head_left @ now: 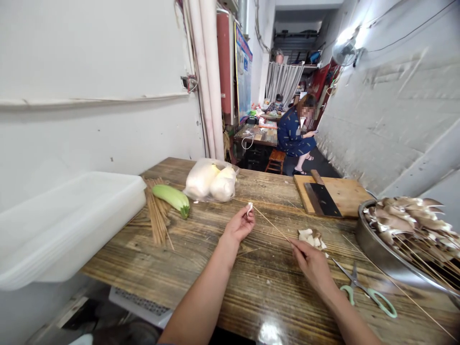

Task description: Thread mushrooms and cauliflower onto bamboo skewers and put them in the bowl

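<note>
Between the fingertips of my left hand is a small white piece of mushroom. My right hand pinches one end of a thin wooden skewer, whose other end meets the mushroom piece at my left fingers. Just beyond my right hand lies a small heap of cut mushroom pieces. Scissors with pale green handles rest open on the table, right of that hand. At the far right, a round metal basin is piled with skewered grey-brown oyster mushrooms.
The wooden table carries a bundle of skewers, a green zucchini and a plastic bag of white items. A cleaver lies on a cutting board. White plastic trays stand left. A person sits behind.
</note>
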Demonstrator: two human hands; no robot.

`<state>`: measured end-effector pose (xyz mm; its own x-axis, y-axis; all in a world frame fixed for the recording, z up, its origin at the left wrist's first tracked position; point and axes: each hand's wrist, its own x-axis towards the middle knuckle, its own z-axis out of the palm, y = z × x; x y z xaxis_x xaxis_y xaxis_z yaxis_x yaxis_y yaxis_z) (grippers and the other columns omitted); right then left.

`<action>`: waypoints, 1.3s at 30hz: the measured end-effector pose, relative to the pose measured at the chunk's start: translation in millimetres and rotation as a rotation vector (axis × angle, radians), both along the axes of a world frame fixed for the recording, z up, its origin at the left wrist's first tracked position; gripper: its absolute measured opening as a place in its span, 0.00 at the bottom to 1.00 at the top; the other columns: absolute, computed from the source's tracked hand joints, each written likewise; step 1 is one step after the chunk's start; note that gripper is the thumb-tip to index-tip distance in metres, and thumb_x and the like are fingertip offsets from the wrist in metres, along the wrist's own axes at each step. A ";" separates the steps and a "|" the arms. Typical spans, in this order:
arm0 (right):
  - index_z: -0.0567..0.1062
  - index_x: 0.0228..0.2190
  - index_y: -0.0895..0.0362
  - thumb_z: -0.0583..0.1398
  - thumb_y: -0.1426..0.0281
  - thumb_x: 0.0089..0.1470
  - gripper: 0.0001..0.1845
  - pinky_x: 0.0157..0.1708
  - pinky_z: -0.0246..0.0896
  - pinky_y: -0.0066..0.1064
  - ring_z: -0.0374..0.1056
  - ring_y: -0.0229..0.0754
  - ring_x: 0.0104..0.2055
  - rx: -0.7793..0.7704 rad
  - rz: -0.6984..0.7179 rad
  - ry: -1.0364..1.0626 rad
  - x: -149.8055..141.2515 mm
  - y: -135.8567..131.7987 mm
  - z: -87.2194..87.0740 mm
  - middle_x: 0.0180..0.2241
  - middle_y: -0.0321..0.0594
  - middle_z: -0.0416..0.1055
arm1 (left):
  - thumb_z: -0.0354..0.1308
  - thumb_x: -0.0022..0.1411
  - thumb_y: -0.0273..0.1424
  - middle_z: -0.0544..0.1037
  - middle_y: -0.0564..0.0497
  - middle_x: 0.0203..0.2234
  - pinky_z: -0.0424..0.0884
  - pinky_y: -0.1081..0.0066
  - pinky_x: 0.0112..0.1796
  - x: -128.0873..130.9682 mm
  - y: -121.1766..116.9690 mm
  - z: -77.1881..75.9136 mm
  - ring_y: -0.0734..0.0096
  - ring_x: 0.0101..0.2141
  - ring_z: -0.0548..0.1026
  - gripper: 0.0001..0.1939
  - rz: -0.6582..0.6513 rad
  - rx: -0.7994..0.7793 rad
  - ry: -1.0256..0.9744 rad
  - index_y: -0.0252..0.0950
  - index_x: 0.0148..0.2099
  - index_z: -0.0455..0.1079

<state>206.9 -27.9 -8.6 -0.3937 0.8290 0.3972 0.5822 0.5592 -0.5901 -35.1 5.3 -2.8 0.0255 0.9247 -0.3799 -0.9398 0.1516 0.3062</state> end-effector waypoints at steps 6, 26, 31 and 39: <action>0.77 0.39 0.55 0.51 0.67 0.55 0.17 0.36 0.67 0.35 0.73 0.45 0.35 0.001 -0.036 -0.037 0.8 -0.4 -1.4 0.37 0.44 0.76 | 0.62 0.49 0.23 0.72 0.54 0.25 0.65 0.80 0.24 0.5 -1.2 -2.8 0.82 0.24 0.68 0.08 0.009 -0.004 0.217 0.34 0.34 0.69; 0.76 0.38 0.55 0.53 0.70 0.57 0.12 0.34 0.60 0.33 0.66 0.41 0.30 0.249 -0.046 0.177 5.7 -14.7 29.6 0.28 0.41 0.73 | 0.66 0.39 0.34 0.71 0.56 0.22 0.58 0.77 0.25 8.0 -2.2 -14.2 0.80 0.23 0.67 0.18 0.168 0.072 0.963 0.33 0.34 0.69; 0.76 0.33 0.56 0.57 0.65 0.53 0.10 0.35 0.64 0.31 0.70 0.42 0.32 -0.001 -0.128 0.350 -2.5 -15.1 17.7 0.30 0.41 0.75 | 0.67 0.39 0.31 0.73 0.55 0.22 0.60 0.79 0.23 10.6 -1.5 -18.5 0.82 0.21 0.67 0.17 0.086 0.005 0.750 0.33 0.33 0.67; 0.68 0.37 0.57 0.51 0.64 0.57 0.11 0.23 0.59 0.26 0.64 0.35 0.22 -0.253 0.011 0.474 -7.5 -6.3 6.1 0.26 0.37 0.71 | 0.66 0.42 0.26 0.75 0.52 0.23 0.64 0.81 0.23 28.0 -6.6 -14.4 0.81 0.22 0.70 0.15 0.050 0.065 0.680 0.32 0.33 0.66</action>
<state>199.3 -34.1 -2.5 -0.2289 0.9186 0.3223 0.2141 0.3705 -0.9038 -7.1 -1.3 -17.2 -0.2422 0.9402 -0.2396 -0.5405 0.0743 0.8381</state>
